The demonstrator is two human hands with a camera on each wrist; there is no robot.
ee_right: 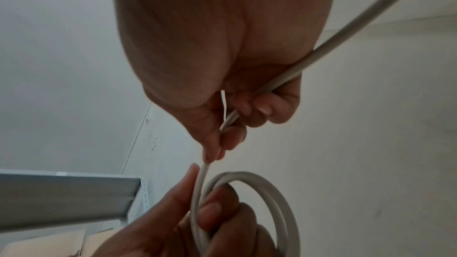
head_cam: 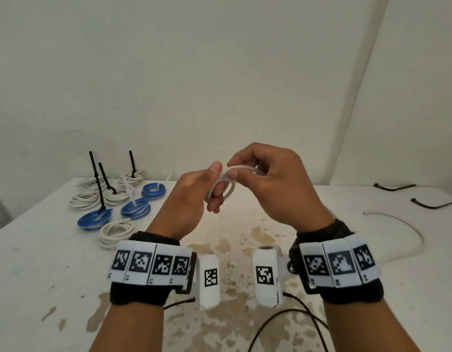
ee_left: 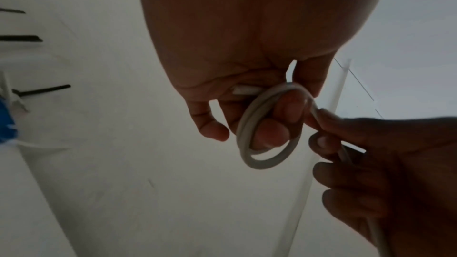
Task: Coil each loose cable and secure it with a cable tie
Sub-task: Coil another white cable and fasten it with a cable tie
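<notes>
- The white cable [head_cam: 228,185] is held above the table [head_cam: 42,250], between the two hands, wound into a small coil of about two loops.
- The left hand [head_cam: 194,191] holds the coil, fingers curled through the loops and thumb pressed on the rim.
- The right hand [head_cam: 270,184] pinches the cable's running length between thumb and forefinger just beside the coil; its other fingers curl round the strand.
- The loose tail [head_cam: 402,224] lies on the table to the right.
- Finished white coils [head_cam: 85,199] and blue coils [head_cam: 136,209] sit far left, some with black ties upright.
- Two black cable ties [head_cam: 433,204] lie far right.
</notes>
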